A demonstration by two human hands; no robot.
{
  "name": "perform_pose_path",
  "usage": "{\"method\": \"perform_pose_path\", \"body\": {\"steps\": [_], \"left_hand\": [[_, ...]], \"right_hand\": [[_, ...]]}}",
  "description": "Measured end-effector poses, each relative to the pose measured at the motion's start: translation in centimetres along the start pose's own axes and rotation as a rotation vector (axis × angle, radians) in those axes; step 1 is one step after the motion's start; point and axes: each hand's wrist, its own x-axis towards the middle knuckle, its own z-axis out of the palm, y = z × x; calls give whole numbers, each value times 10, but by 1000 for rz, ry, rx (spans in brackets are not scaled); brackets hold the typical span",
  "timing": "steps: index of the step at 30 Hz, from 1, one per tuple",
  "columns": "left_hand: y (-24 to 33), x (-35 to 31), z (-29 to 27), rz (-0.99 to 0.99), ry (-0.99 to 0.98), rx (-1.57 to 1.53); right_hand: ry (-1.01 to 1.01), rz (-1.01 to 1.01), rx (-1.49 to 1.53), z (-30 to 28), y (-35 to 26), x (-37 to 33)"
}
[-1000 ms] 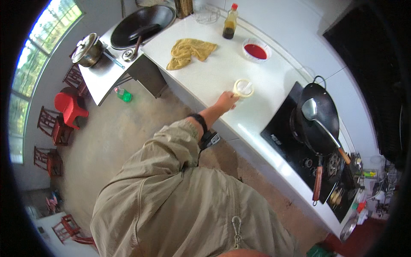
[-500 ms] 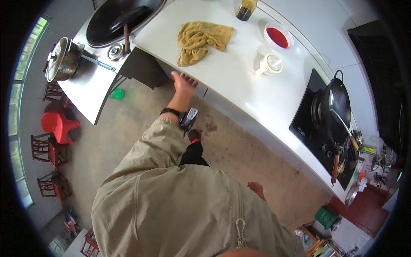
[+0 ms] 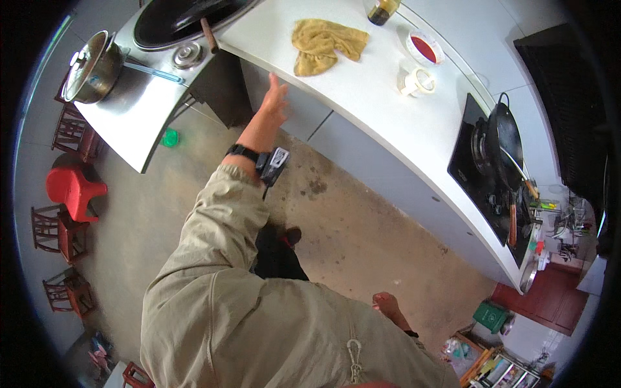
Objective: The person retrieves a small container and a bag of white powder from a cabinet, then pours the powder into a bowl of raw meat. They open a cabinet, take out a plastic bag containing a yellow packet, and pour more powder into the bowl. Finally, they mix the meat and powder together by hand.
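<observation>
One yellow cloth (image 3: 322,40) lies beyond both hands (image 3: 274,100) (image 3: 386,304), nearer the left.

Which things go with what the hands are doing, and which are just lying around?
Probably part of it:
yellowish cloth, the loose thing nearest the left hand, which looks empty
counter, its edge close to that hand

Seemingly just lying around:
white cup
red-filled bowl
lidded pot
red chair

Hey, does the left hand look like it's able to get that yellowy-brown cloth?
Probably yes: the left hand looks empty and near the counter's front edge. The cloth lies uncovered on top, and I see nothing standing between them.
</observation>
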Motion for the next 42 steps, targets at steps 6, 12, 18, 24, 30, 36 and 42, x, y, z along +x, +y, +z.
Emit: {"method": "perform_pose_path", "body": {"steps": [6,12,18,24,30,36,42], "left_hand": [[-16,2,-65,-45,155,-230],[-28,89,-6,-22,40,-539],[14,97,1,-19,21,-474],[10,81,-41,-55,-5,-300],[25,46,-130,-9,-73,-73],[47,17,-198,377,269,745],[60,-63,-254,432,268,1245]], "right_hand": [[12,-99,146,45,-61,12],[-61,-124,446,87,-101,2],[32,126,236,102,-53,-30],[-21,-8,169,109,-44,-11],[54,-214,-39,94,-145,40],[80,-365,-178,84,-273,85],[-15,-611,-313,113,-368,178]]}}
